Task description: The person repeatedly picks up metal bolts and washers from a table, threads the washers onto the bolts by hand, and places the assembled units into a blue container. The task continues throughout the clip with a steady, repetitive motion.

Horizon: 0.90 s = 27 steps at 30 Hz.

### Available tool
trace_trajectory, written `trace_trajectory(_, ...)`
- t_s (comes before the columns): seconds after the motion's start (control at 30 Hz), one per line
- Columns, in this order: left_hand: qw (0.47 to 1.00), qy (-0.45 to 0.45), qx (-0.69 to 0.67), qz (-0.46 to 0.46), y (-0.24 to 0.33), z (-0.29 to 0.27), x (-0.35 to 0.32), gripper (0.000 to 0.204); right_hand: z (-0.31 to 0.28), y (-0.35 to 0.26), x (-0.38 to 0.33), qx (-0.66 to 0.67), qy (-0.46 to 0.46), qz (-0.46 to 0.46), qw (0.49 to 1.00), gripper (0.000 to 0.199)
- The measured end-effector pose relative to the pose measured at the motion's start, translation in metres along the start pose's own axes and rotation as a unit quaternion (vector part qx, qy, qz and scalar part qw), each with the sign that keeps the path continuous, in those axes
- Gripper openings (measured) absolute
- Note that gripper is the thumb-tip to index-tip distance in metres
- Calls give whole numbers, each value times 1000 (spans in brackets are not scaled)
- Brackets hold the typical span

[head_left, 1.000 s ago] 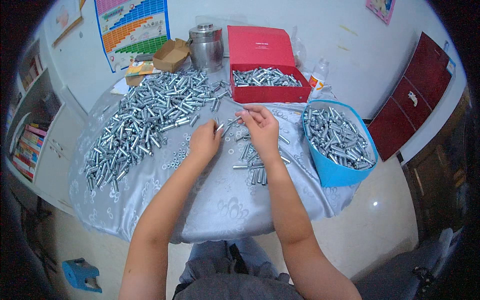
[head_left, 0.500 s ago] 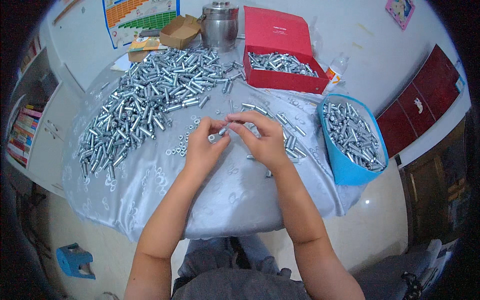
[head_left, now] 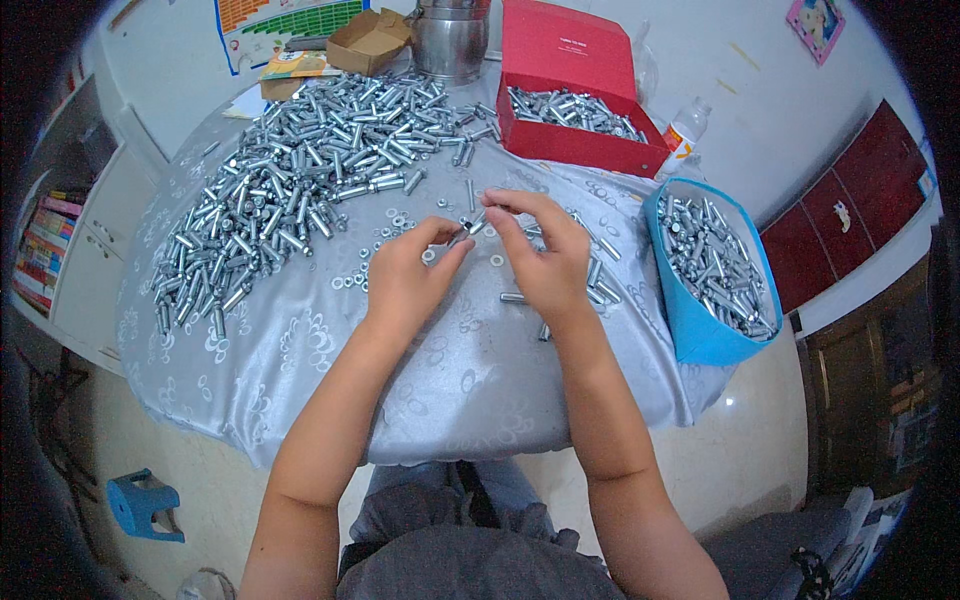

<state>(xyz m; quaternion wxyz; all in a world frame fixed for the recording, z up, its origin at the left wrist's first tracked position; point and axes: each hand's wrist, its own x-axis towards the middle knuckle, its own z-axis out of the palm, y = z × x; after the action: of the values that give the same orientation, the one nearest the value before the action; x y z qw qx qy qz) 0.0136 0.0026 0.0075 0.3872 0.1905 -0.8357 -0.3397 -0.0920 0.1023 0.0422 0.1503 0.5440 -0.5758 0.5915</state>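
Note:
Over the middle of the table, my left hand (head_left: 410,262) is closed, thumb and forefinger pinching a short metal sleeve (head_left: 460,236) whose dark end faces right. Just beside it my right hand (head_left: 545,245) pinches a shiny anchor bolt (head_left: 479,221); whether the two parts touch I cannot tell. A thin bolt (head_left: 471,195) lies just beyond the fingertips. Loose washers and nuts (head_left: 385,240) are scattered to the left of my left hand. Several anchor bolts (head_left: 600,285) lie by my right hand, partly hidden by it.
A big heap of anchor bolts (head_left: 290,180) covers the table's left and far side. Farther right stand an open red box (head_left: 580,150) of bolts, a plastic bottle (head_left: 686,132) and a blue fabric bin (head_left: 715,335) full of bolts. A metal canister (head_left: 450,45) and cardboard box (head_left: 368,42) are behind.
My hands have shifted slightly, and the fingertips have drawn a little apart. The metal parts between them now sit at a different angle. The whole view has tilted down slightly.

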Motion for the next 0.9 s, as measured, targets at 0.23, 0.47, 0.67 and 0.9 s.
trace_trajectory(0.23,999,22,13,32,-1,3,-1,23,-2,-1,-2,8,-46,70,996,19)
trace_trajectory(0.47,993,50,-109,-4,-3,3,3,24,1,8,-1,-38,-59,47,996,19)
trace_trajectory(0.67,973,65,-212,-70,1,0,7,34,-26,20,-2,-274,-304,189,893,17)
trace_trajectory(0.9,926,46,-336,-169,-8,-2,12,36,-19,37,-17,-309,-306,197,879,17)
